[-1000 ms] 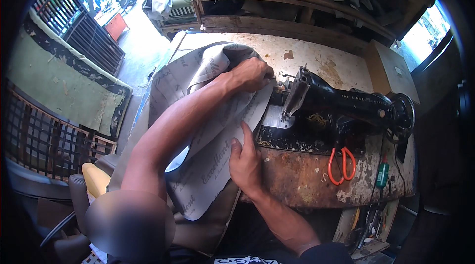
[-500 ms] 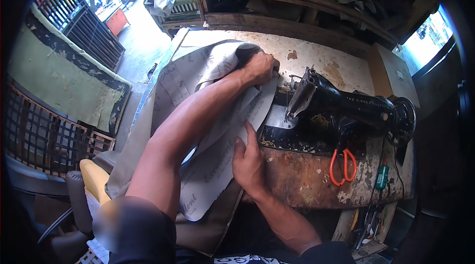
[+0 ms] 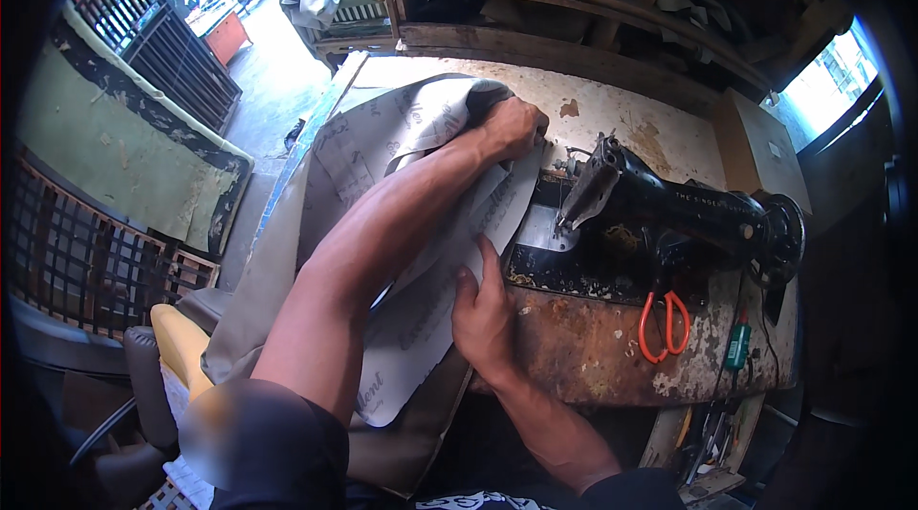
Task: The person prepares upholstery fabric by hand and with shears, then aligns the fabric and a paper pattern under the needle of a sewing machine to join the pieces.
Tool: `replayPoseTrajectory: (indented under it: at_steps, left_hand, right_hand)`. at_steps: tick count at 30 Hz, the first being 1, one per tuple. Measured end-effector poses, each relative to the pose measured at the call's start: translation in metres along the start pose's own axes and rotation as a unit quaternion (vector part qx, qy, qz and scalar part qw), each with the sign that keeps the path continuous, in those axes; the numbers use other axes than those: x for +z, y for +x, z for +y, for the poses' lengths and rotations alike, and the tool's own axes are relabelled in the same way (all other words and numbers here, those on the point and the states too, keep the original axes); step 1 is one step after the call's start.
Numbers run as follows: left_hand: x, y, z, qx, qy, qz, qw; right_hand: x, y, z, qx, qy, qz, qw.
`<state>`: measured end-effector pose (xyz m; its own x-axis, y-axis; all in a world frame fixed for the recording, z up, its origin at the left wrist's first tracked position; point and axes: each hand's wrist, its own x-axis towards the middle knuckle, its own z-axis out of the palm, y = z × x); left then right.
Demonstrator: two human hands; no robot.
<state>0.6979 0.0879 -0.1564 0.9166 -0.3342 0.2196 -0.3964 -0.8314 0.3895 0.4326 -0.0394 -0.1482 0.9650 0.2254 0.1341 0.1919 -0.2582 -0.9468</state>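
Note:
A large grey sheet of upholstery material (image 3: pixel 382 142) lies over the left part of a worn wooden table (image 3: pixel 612 118), its pale printed underside (image 3: pixel 421 338) turned up near me. My left hand (image 3: pixel 512 128) reaches far forward and grips the sheet's far edge, just left of a black sewing machine (image 3: pixel 669 218). My right hand (image 3: pixel 483 314) presses flat on the sheet's near edge beside the machine's bed. The needle area sits just right of the material.
Orange-handled scissors (image 3: pixel 662 324) and a green tool (image 3: pixel 736 343) lie on the rusty table front. Wooden shelving (image 3: pixel 574 3) with clutter stands behind the table. A dark metal grille (image 3: pixel 76 252) and a yellow-padded chair (image 3: pixel 177 343) are at my left.
My left hand has slid a little farther forward and right along the sheet toward the machine. My right hand keeps its place on the near edge.

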Motion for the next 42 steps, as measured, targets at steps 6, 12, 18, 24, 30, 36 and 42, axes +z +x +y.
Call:
replayPoseTrajectory:
  at_steps: [6,12,18,24,30,36,42]
  left_hand:
    - [-0.003,0.006,0.0,-0.012,0.002,-0.024,1.0]
    - [0.001,0.011,-0.001,-0.005,0.04,-0.04,0.998]
    - [0.001,0.01,-0.002,0.016,0.058,-0.053,0.997]
    - [0.006,0.001,0.004,0.029,0.041,-0.006,0.999]
    - [-0.01,-0.003,0.012,0.103,0.112,-0.054,0.987]
    - [-0.026,-0.012,0.027,0.121,0.178,-0.157,0.964]
    - [-0.027,-0.009,0.005,0.079,0.131,-0.188,0.97]
  right_hand:
    - [0.002,0.001,0.007,-0.033,-0.011,0.015,0.999]
    - [-0.002,0.002,-0.002,0.019,-0.019,-0.009,1.0]
    - [0.0,0.001,0.0,0.006,-0.039,-0.006,0.999]
    - [0.002,0.001,0.001,-0.01,-0.043,0.006,0.999]
    - [0.006,0.003,0.007,-0.058,-0.062,0.042,0.995]
    - [0.0,0.004,-0.007,0.046,-0.035,0.022,0.998]
    - [0.01,0.004,-0.021,0.086,0.021,0.002,0.996]
